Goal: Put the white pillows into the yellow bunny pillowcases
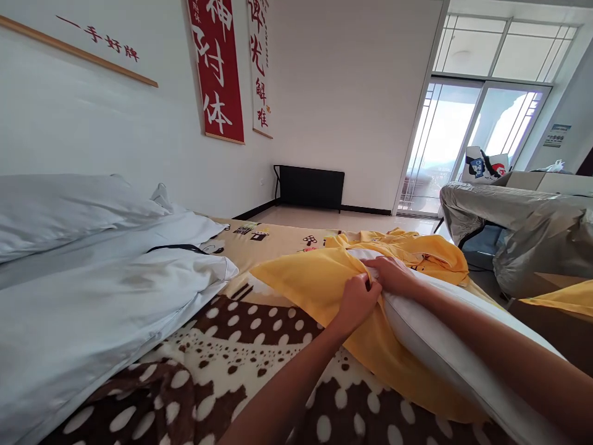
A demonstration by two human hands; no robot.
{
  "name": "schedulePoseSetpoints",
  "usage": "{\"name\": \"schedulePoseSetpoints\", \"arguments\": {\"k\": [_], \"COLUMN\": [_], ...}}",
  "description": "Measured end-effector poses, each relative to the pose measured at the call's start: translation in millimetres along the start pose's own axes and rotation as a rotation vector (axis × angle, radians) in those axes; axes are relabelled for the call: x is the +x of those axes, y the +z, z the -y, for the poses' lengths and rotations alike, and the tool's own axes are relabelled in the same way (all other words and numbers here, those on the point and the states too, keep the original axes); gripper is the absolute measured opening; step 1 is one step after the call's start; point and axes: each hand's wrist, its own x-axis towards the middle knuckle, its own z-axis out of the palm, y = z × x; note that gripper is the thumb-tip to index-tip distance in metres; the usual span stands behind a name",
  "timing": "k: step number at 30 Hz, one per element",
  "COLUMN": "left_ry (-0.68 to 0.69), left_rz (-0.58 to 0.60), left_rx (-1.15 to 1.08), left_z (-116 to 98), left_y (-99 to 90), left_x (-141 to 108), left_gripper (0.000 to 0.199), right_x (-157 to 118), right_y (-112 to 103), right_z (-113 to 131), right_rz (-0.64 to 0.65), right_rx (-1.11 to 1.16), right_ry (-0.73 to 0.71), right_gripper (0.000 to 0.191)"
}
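A yellow pillowcase [310, 275] lies over the bed, its pointed corner reaching left. My left hand [360, 298] is closed, pinching the edge of its opening. Into that opening runs the end of a white pillow [426, 327], which stretches back under my right forearm toward the lower right. My right hand [391, 274] is closed on the pillow's end, right beside my left fingers; its fingertips are partly hidden at the cloth edge. Part of the yellow cloth hangs down below the pillow along its near side.
White pillows [115, 303] and white bedding lie at left. Crumpled yellow fabric [417, 250] sits beyond my hands. Beneath is a brown dotted blanket [259, 324]. At right stands plastic-wrapped furniture [542, 216]; a black folded frame [311, 186] leans by the far wall.
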Motion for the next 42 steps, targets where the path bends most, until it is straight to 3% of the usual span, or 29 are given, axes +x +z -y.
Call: {"name": "schedulePoseSetpoints", "arguments": {"k": [2,4,7,9,13,16,20,25,28,31,33,36,39,42], "left_ry": [0.024,-0.040,-0.347,-0.531,-0.743,-0.688,-0.534,-0.287,-0.191,-0.126,-0.111,-0.190,-0.326,-0.434], "left_rz": [0.053,0.183,0.402,0.440,0.320,0.129,-0.037,0.030,0.131,0.208,0.166,0.107,0.220,0.386], "left_rx": [0.007,-0.052,-0.167,-0.176,-0.399,-0.615,-0.782,-0.941,-1.002,-1.041,-1.036,-0.931,-0.755,-0.581], "left_z": [14.2,35.9,78.6,107.6,146.2,153.9,136.0,66.7,24.2,5.3,11.0,43.8,89.0,120.2], "left_y": [-7.6,-21.3,-48.2,-65.2,-81.8,-74.8,-49.8,-23.5,-25.3,-42.9,-55.3,-57.3,-40.5,-37.4], "left_x": [-10.4,-25.5,-50.9,-64.8,-74.7,-64.1,-31.3,3.9,10.4,16.3,22.0,23.7,6.3,-22.6], "left_gripper": [0.019,0.021,0.031,0.037,0.048,0.053,0.056,0.058,0.053,0.049,0.047,0.048,0.050,0.045], "right_x": [0.0,-1.1,-5.4,-8.6,-11.3,-10.3,-7.8,2.4,11.3,17.2,18.4,16.9,13.2,7.8], "right_y": [14.4,26.0,33.4,32.7,25.8,19.0,3.3,-42.0,-73.2,-81.0,-63.6,-6.6,59.6,99.9], "right_z": [1.4,6.7,16.1,20.0,21.4,20.2,16.6,-1.0,-14.8,-22.9,-24.4,-22.0,-14.5,-6.9], "right_rz": [0.064,0.086,0.090,0.086,0.049,0.015,-0.002,-0.087,-0.174,-0.239,-0.236,-0.176,-0.079,-0.050], "right_rx": [0.062,0.076,0.049,0.006,-0.041,-0.079,-0.152,-0.377,-0.503,-0.641,-0.661,-0.591,-0.482,-0.394], "right_ry": [-0.063,-0.090,-0.130,-0.150,-0.132,-0.072,-0.019,0.100,0.148,0.113,0.048,-0.088,-0.223,-0.299], "right_gripper": [0.045,0.041,0.041,0.042,0.041,0.038,0.031,0.026,0.027,0.031,0.033,0.034,0.029,0.023]}}
